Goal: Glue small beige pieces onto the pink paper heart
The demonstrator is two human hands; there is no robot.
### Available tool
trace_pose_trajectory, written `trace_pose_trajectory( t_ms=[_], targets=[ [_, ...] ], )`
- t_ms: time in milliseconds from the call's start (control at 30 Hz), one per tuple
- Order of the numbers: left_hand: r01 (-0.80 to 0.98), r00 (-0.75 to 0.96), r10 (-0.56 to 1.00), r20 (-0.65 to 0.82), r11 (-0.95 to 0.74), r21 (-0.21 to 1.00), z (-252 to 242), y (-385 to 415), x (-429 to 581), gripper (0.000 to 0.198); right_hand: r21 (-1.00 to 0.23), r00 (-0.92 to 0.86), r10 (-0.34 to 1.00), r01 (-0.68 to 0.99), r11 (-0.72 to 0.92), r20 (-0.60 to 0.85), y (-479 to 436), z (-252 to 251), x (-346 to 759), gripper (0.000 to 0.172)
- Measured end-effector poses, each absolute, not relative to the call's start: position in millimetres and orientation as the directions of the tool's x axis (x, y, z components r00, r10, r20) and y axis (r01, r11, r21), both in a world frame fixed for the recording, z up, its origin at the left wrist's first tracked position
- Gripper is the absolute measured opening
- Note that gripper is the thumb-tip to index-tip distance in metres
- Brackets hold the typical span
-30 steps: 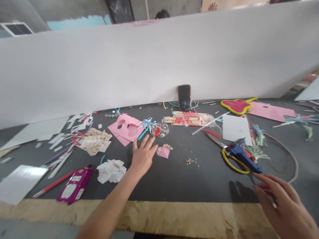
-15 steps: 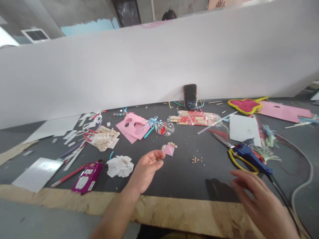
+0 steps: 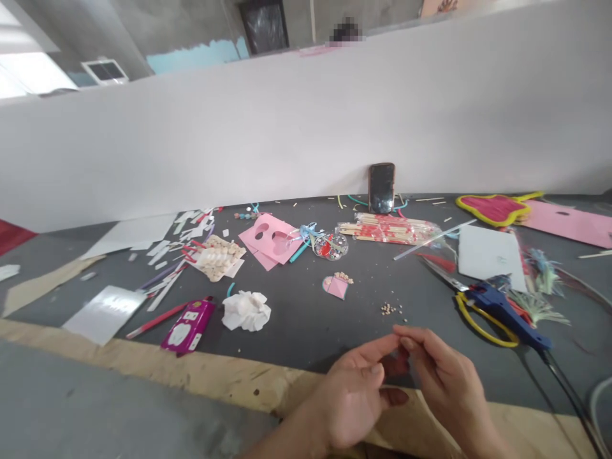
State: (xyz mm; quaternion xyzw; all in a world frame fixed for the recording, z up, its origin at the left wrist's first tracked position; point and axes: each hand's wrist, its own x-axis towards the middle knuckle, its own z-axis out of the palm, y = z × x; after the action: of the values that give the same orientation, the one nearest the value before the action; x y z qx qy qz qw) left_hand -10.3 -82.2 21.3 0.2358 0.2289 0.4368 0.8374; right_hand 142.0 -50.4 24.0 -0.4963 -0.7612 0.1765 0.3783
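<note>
My two hands meet over the table's near edge. The fingers of my left hand (image 3: 351,398) are apart and partly bent, its index fingertip reaching my right hand (image 3: 444,376). The right thumb and index finger are pinched together at that fingertip; anything between them is hidden or too small to make out. Beyond the hands lies a small heap of tiny beige pieces (image 3: 389,309). Farther left is a small pink heart-shaped piece (image 3: 336,286) with a folded flap like an envelope and beige bits along its top.
To the right lie scissors (image 3: 461,287) with yellow handles and a blue glue gun (image 3: 509,312) with a cord. Crumpled tissue (image 3: 246,311) and a purple packet (image 3: 189,326) sit left. A phone (image 3: 381,187) leans on the white partition (image 3: 287,134) behind bundled sticks (image 3: 389,229).
My left hand has left the heart-shaped piece and moved right and nearer. My right hand has moved left to meet it, its fingers now pinched. The view has shifted slightly.
</note>
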Motion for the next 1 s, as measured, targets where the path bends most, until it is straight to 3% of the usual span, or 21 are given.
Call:
trace_pose_trajectory(
  t_ms=[67,100,133,167,200,233,300,367,467,600,700,800,900,1000],
  targets=[
    [-0.386,0.501,0.852,-0.15,0.376,0.843,26.1,-82.0,-19.1,0.06,-0.644,-0.166,0.916,0.665,0.378,0.365,-49.9,22.7,145.3,0.019],
    [-0.185,0.431,0.896,-0.107,0.204,0.961,28.0,-81.2,-28.0,0.054,-0.643,-0.131,0.93,0.689,0.335,0.344,-49.2,22.1,147.9,0.02],
    [0.087,0.336,0.941,-0.041,0.013,0.996,28.7,-79.9,-40.4,0.051,-0.642,-0.093,0.943,0.71,0.288,0.32,-48.5,21.6,151.2,0.022],
    [0.363,0.213,0.975,0.055,-0.131,0.922,27.8,-78.4,-56.2,0.049,-0.639,-0.051,0.951,0.729,0.244,0.304,-47.9,21.2,155.2,0.023],
    [0.605,0.085,0.982,0.166,-0.183,0.775,25.0,-76.8,-74.9,0.046,-0.631,-0.018,0.956,0.747,0.208,0.294,-47.5,20.9,159.7,0.025],
    [0.783,-0.007,0.969,0.248,-0.149,0.604,20.0,-75.6,-95.9,0.045,-0.617,0.004,0.957,0.766,0.183,0.289,-47.3,20.6,164.3,0.027],
    [0.945,-0.162,0.926,0.34,0.046,0.325,4.0,-75.7,-139.7,0.047,-0.59,0.01,0.96,0.79,0.164,0.281,-47.6,20.0,172.0,0.035],
    [0.969,-0.236,0.908,0.346,0.191,0.158,-15.9,-79.1,-178.0,0.044,-0.597,-0.014,0.97,0.786,0.161,0.244,-48.2,19.5,175.5,0.042],
    [0.986,-0.154,0.956,0.249,0.133,0.101,-37.8,-85.0,-207.4,0.032,-0.645,-0.082,0.982,0.744,0.174,0.171,-48.6,18.4,169.5,0.039],
    [0.963,-0.158,0.934,0.319,0.074,0.259,-27.4,-83.4,-180.1,0.027,-0.785,-0.232,0.972,0.596,0.169,0.034,-51.5,14.4,142.2,0.026],
    [0.868,-0.047,0.958,0.282,-0.1,0.486,-1.5,-79.0,-126.9,0.027,-0.94,-0.345,0.935,0.339,0.04,-0.085,-57.0,11.2,115.1,0.037],
    [0.746,0.06,0.948,0.311,-0.25,0.618,13.4,-75.9,-78.7,0.025,-0.992,-0.433,0.896,0.108,-0.061,-0.102,-61.9,9.8,93.3,0.044],
    [0.746,0.046,0.932,0.361,-0.272,0.608,9.0,-72.4,-53.9,0.025,-0.994,-0.401,0.911,-0.018,-0.107,-0.091,-63.1,6.7,83.3,0.043],
    [0.811,0.034,0.835,0.55,-0.344,0.473,-0.6,-69.0,-46.7,0.022,-0.967,-0.283,0.949,-0.168,-0.19,-0.137,-60.5,1.2,82.5,0.038]
  ],
)
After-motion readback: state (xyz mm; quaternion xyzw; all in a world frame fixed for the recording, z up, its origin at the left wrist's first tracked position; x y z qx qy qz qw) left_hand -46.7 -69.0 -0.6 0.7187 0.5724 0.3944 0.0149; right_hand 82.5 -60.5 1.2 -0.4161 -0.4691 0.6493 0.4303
